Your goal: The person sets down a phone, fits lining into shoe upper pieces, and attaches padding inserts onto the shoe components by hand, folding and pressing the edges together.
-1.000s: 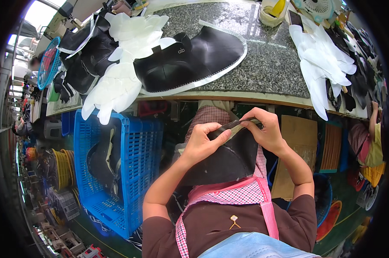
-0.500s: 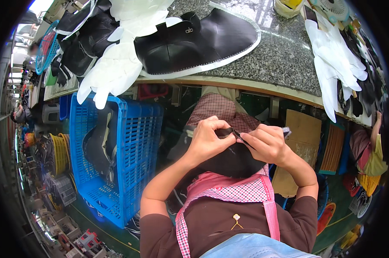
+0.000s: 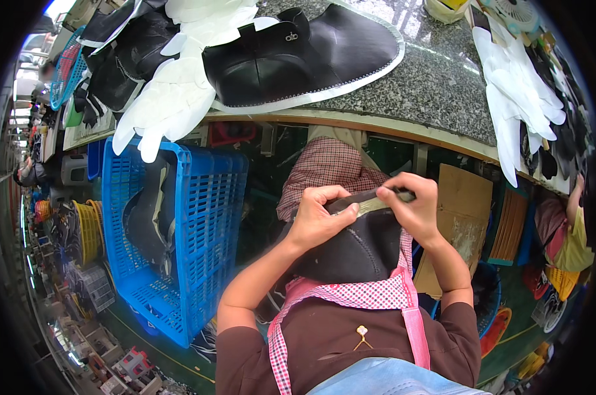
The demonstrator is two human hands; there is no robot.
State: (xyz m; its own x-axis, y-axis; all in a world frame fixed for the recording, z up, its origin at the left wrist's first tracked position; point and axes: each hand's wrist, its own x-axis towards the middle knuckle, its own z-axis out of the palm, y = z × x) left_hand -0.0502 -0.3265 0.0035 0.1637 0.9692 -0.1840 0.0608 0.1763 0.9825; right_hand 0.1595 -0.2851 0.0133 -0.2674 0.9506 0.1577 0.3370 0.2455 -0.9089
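Note:
Over my lap hangs a black leather shoe upper (image 3: 344,253) with a stitched seam across it. My left hand (image 3: 318,218) is closed on its top edge, thumb pressed along the rim. Opposite, my right hand (image 3: 415,203) is closed on the same edge and bends it over, with the thumb pointing inward. Between the thumbs a pale strip of the upper's inner side (image 3: 370,207) shows. The fingertips behind the edge are hidden.
Ahead, the speckled stone table (image 3: 430,92) carries a black shoe upper with a metal ornament (image 3: 265,69) and white cut pieces (image 3: 173,99). More white pieces (image 3: 509,92) overhang at right. A blue crate (image 3: 202,217) holding black pieces stands left; cardboard (image 3: 459,217) leans right.
My right hand has turned and risen slightly, folding the edge so that the pale inner side shows. The upper now lies more spread out, its seam in view.

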